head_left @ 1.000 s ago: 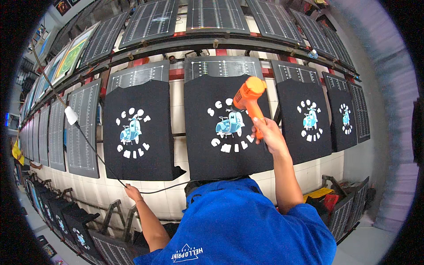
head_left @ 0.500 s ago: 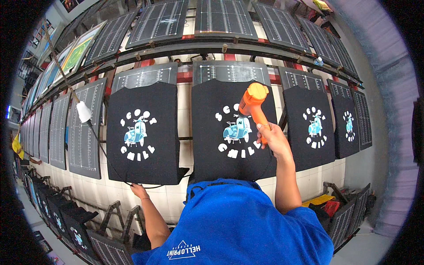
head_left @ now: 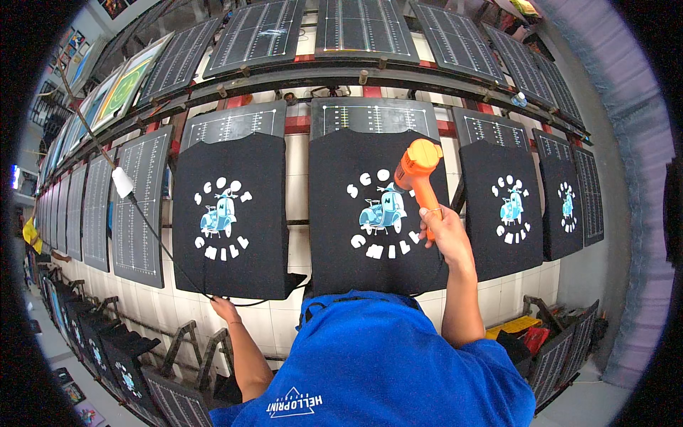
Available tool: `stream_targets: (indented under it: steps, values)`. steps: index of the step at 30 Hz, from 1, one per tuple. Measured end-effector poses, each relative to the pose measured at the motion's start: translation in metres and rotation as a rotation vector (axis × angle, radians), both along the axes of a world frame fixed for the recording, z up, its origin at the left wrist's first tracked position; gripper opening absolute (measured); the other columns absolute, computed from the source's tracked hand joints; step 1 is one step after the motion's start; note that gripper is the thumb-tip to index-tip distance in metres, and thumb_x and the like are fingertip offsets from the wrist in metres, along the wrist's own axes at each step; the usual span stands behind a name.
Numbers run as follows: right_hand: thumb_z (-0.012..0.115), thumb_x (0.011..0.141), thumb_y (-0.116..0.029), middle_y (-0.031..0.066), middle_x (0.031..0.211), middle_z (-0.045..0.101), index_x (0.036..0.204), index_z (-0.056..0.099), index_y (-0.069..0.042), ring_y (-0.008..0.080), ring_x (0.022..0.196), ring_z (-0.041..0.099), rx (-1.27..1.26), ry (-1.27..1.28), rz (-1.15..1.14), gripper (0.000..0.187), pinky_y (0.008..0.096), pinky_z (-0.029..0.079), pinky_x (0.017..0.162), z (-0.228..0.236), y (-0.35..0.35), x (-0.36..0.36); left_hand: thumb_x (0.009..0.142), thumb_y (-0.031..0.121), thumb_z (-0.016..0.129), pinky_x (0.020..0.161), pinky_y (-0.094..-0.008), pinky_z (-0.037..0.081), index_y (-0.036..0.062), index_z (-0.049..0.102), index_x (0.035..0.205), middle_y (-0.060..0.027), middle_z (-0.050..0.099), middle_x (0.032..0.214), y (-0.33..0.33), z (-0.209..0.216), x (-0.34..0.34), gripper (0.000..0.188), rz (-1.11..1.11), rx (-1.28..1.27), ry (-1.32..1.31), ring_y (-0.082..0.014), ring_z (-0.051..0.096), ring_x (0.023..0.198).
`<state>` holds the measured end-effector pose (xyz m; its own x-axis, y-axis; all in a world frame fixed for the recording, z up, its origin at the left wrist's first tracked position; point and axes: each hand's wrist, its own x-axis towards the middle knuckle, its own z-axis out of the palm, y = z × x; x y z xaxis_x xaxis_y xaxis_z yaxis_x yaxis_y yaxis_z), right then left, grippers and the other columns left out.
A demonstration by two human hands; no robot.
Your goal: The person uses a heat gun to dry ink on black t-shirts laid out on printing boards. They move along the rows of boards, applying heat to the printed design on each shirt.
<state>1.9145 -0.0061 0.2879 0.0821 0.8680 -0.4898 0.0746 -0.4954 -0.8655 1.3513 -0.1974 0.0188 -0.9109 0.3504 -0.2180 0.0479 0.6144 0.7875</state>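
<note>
My right hand (head_left: pixel 451 236) is wrapped round the handle of an orange heat gun (head_left: pixel 421 165). Its dark nozzle points left and slightly down over a black T-shirt (head_left: pixel 341 160) stretched on a board. That shirt bears a light-blue scooter print (head_left: pixel 382 211) ringed by white letters; the gun covers some of them at the upper right. Low on the left, my left hand (head_left: pixel 226 310) is closed on a black cable (head_left: pixel 158 238) at the bottom edge of another black T-shirt (head_left: pixel 267 171) with the same print. A white connector (head_left: pixel 122 183) sits further up the cable.
Two more printed black shirts (head_left: pixel 491 167) lie on boards to the right. Gridded dark printing boards (head_left: pixel 139 206) continue leftward and fill a far row behind a metal rail (head_left: pixel 306 80). Behind me, lower left, stand more shirt-covered boards (head_left: pixel 117 349). A grey curtain (head_left: pixel 626 185) hangs at the right.
The heat gun and my right hand have shifted slightly right and down over the shirt. The cable's white connector has swung a little left. My left hand keeps its hold.
</note>
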Motion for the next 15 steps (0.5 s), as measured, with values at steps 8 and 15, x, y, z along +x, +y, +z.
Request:
stream_targets:
  steps: [8, 15]
  values:
    - [0.059, 0.09, -0.032, -0.0003, 0.07, 0.055, 0.093, 0.055, -0.005, 0.0092, 0.059, 0.057, 0.008, -0.039, 0.02, 0.027, 0.0224, 0.042, 0.045, 0.001, -0.008, 0.0, 0.099, 0.02, 0.033, 0.076, -0.0404, 0.05, -0.0055, 0.049, 0.116, -0.0203, 0.057, 0.112, 0.002, 0.01, 0.008, 0.035, -0.047, 0.006, 0.048, -0.0311, 0.059, 0.093]
    - [0.059, 0.091, -0.032, 0.0, 0.069, 0.055, 0.096, 0.055, -0.004, 0.0095, 0.058, 0.057, -0.036, -0.001, 0.092, 0.029, 0.0217, 0.042, 0.045, 0.007, -0.013, 0.001, 0.093, 0.014, 0.048, 0.086, -0.0376, 0.045, -0.0058, 0.044, 0.121, -0.0208, 0.056, 0.113, -0.016, 0.023, -0.007, 0.034, -0.321, -0.197, 0.17, -0.0313, 0.057, 0.096]
